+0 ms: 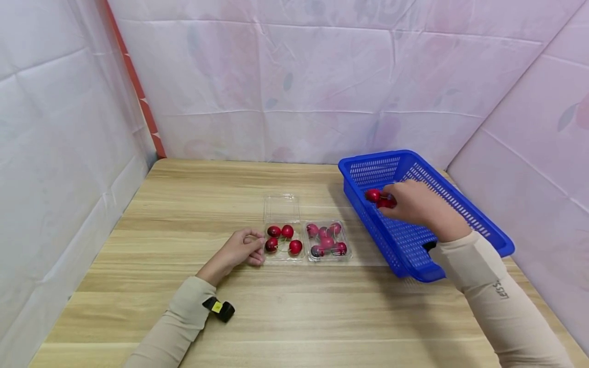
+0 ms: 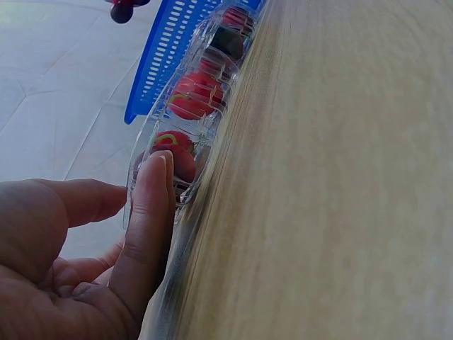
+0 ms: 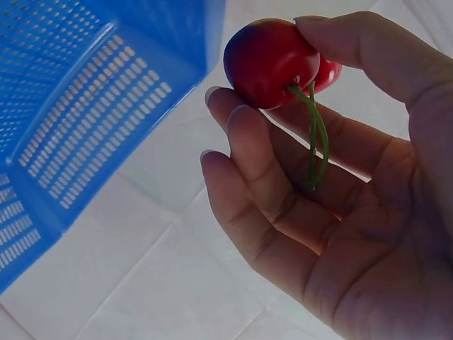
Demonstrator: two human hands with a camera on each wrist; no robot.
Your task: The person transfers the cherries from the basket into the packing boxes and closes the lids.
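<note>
My right hand (image 1: 416,207) is raised over the blue basket (image 1: 368,232) and pinches two red cherries (image 3: 272,64) between thumb and fingertips. Their green stems (image 3: 317,134) hang toward the palm in the right wrist view. On the table, my left hand (image 1: 241,249) touches the left edge of a clear plastic box (image 1: 284,258); its fingers are fairly straight. Several cherries (image 1: 295,247) lie in that box, and its lid (image 1: 281,207) is folded back. Right beside it is a second clear box (image 1: 347,255), lid down, with several cherries (image 1: 327,242) inside.
The basket stands at the right of the wooden table (image 1: 294,317), its slotted walls rising above the surface. Pale printed sheets (image 1: 322,76) enclose the back and both sides. A black strap with a yellow patch (image 1: 218,308) sits on the left wrist.
</note>
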